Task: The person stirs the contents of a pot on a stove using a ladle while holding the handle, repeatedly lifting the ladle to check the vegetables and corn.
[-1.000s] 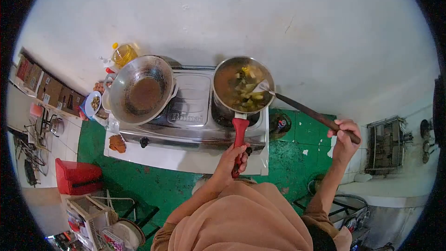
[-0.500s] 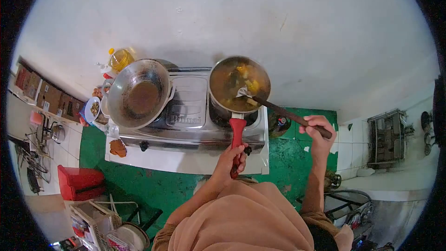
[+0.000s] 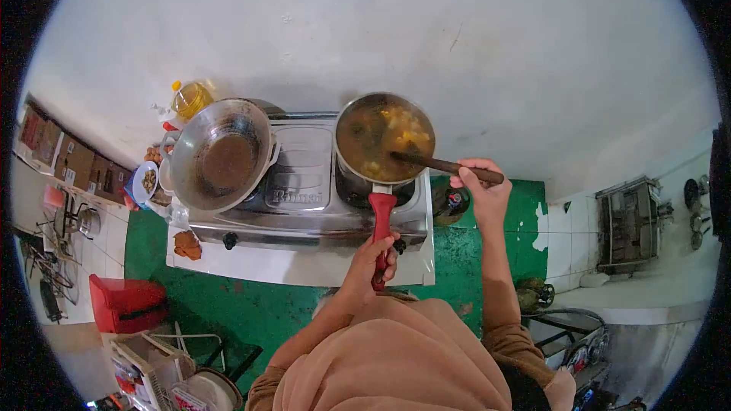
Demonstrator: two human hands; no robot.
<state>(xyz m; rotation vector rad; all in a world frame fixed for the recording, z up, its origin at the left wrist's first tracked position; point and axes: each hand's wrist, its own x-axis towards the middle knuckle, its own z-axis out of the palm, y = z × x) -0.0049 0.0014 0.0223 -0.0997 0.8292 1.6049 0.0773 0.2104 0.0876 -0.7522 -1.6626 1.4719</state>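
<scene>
Left hand (image 3: 378, 259) grips the red pan handle (image 3: 381, 217) over the stove's (image 3: 304, 222) front edge; right hand (image 3: 478, 184) clasps the spoon (image 3: 426, 161).

The left grip (image 3: 378, 255) is closed around the red handle (image 3: 381, 213) of a saucepan (image 3: 358, 118), which sits on the right burner of a steel stove (image 3: 301, 183) toward the right end of the white worktop (image 3: 304, 266). The right grip (image 3: 476, 180) holds the dark handle of a spoon (image 3: 434, 164). Its far end is sunk in the brown soup with yellow and green pieces. A wok (image 3: 221, 156) fills the left burner, and a bottle of oil (image 3: 190, 97) stands at the worktop's far left corner.
</scene>
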